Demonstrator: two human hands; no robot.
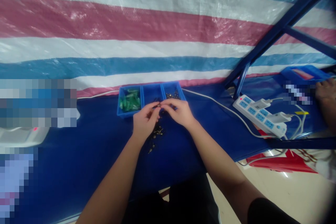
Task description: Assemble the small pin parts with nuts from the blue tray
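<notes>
Left hand (pixel 144 120): fingertips pinch a small metal part (pixel 158 105).
Right hand (pixel 177 110): pinches the same part.
Loose parts (pixel 156 133): on table (pixel 78 154), below hands.
Blue tray (pixel 151 94): just beyond hands.

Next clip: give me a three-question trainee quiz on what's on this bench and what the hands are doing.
1. True or false: the left hand and the right hand meet over one small metal part pinched between their fingertips.
2. Which compartment of the blue tray holds the green pieces? A. left B. middle C. right
3. Fill in: the white power strip lies on the blue bench to the person's ____.

Key:
1. True.
2. A; the right compartment holds dark metal parts, and the middle looks nearly bare.
3. Right, near a co-worker's hand.
</notes>
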